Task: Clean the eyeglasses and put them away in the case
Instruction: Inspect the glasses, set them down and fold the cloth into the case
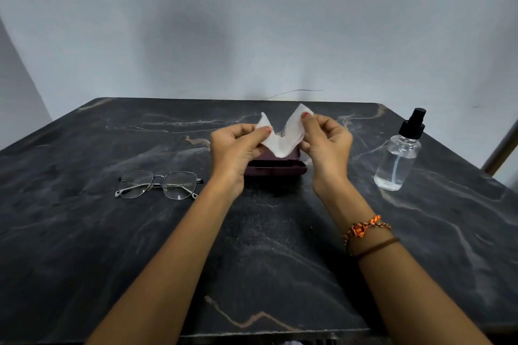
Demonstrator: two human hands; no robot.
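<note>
Cleaning looks barely begun: both hands hold a white cloth [283, 137] up over the case [276, 166], the left hand [238, 148] pinching one corner and the right hand [326, 141] pinching the other, so it sags in a V between them. The glasses [159, 185] lie untouched on the bench [84, 232], well left of the case, temples folded (lenses not yet wiped, by my reading). The spray bottle [399, 157] stands upright at the right, near the bench edge, so a sweep that way risks knocking it. Wiping and casing remain. Broad bare bench lies in front and around the glasses
</note>
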